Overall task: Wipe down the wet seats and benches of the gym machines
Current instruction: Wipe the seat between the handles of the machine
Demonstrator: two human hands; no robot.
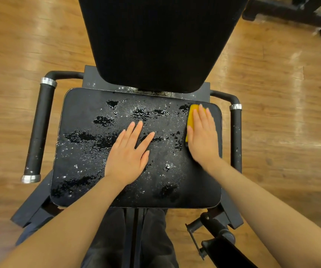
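Sponge [191, 120] lies under right hand [203, 136] on wet seat [90, 151].

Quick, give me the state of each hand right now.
Left hand: open, fingers straight, flat on the wet seat, holding nothing.
Right hand: open, straight fingers pressing the yellow sponge onto the seat.

Black seat pad [101, 151], puddled; yellow sponge [191, 118]
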